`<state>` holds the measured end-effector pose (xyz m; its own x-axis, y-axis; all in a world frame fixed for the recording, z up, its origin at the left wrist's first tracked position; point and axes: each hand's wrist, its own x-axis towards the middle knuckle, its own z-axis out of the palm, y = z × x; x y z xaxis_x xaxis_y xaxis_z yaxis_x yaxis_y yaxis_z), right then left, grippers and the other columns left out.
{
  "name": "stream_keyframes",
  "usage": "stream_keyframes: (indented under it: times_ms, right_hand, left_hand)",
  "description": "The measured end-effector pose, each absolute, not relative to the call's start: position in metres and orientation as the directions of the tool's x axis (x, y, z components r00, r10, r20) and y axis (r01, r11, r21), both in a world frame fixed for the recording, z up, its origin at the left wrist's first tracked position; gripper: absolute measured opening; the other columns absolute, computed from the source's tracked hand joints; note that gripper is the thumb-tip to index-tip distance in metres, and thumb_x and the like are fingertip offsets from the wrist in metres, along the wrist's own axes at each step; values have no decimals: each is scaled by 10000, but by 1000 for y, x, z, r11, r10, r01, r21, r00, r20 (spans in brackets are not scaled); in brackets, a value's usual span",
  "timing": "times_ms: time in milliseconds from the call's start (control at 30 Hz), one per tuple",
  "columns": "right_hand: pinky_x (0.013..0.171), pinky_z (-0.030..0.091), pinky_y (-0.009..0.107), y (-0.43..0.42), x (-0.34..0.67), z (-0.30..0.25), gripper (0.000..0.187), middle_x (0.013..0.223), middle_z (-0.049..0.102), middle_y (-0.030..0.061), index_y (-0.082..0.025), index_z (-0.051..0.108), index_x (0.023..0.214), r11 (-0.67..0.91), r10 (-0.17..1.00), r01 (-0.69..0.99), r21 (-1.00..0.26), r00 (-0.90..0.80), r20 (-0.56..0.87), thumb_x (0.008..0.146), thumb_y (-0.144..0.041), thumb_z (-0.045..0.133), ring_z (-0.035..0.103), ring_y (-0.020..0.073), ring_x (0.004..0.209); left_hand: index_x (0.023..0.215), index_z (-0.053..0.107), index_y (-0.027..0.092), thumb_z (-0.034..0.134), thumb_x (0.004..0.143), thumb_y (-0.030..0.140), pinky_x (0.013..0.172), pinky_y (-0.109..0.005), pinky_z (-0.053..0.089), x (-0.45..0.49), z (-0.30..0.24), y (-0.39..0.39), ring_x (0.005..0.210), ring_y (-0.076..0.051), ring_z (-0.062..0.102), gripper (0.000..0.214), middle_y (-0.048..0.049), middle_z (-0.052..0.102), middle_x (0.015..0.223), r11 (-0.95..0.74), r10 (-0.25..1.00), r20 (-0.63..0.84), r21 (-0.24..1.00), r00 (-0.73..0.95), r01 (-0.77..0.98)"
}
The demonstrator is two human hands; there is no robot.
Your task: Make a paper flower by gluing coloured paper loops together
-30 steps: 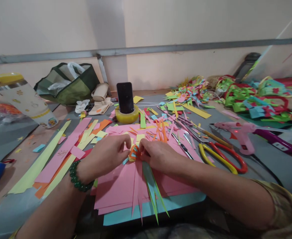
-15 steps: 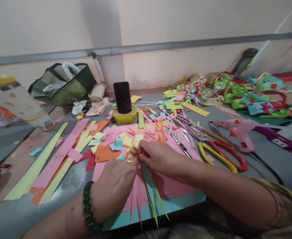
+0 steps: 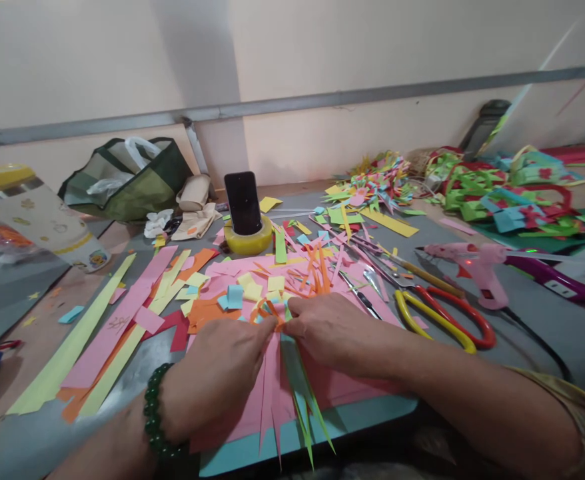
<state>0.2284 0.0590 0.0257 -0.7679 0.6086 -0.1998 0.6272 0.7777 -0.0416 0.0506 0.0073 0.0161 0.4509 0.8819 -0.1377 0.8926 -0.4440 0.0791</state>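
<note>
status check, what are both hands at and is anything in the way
Left hand and right hand close together, fingertips at orange paper piece, exact grip hidden. Pink sheets beneath. Pale yellow scraps just beyond.

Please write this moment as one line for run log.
left hand: touching orange paper loop; right hand: touching same loop; beneath: pink paper sheets; right side: pink hot-glue gun

orange paper piece: small, curled | blue-green pointed strips: long, fanned, near-right of it, tips spread apart
</note>
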Motion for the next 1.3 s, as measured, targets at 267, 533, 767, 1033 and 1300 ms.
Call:
stream_keyframes:
  times_ms: [267,533,767,1033,1300]
  right_hand:
    - [478,157,263,62,231,23,222,800,611,36,-226,716,881,786,595,613,-81,-786,-168,826,-187,505,444,106,543]
    - [510,237,242,68,233,22,256,789,627,41,-198,721,843,785,585,604,-136,-796,-159,788,-132,480,495,111,575]
    - [600,335,232,77,242,26,314,793,651,30,-226,758,901,740,624,591,-321,-782,-3,754,-128,499,559,133,686]
    - [572,304,238,77,240,20,359,821,679,29,-248,752,960,731,643,629,-265,-765,-42,746,-123,493,564,144,691]
    - [596,314,223,78,239,16,244,867,674,40,-162,684,905,727,659,599,-335,-747,95,761,-93,500,560,133,722]
  left_hand:
    - [884,536,198,382,806,115,623,-326,404,41,35,10,702,-211,581,192,-33,629,760,-402,915,34,150,402,903]
    - [1045,522,198,374,813,98,761,-343,455,48,10,11,893,-222,616,293,-61,666,963,-505,827,-100,299,553,810]
    - [951,510,210,371,776,76,660,-311,439,45,21,19,744,-183,586,260,-18,632,837,-428,850,-114,419,514,801]
    - [760,478,200,389,761,81,532,-225,447,28,29,36,562,-88,535,149,12,598,809,-194,926,-18,832,376,519]
    - [790,524,206,573,787,323,506,-226,350,8,31,45,543,-108,428,127,55,460,614,-203,978,173,683,115,702]
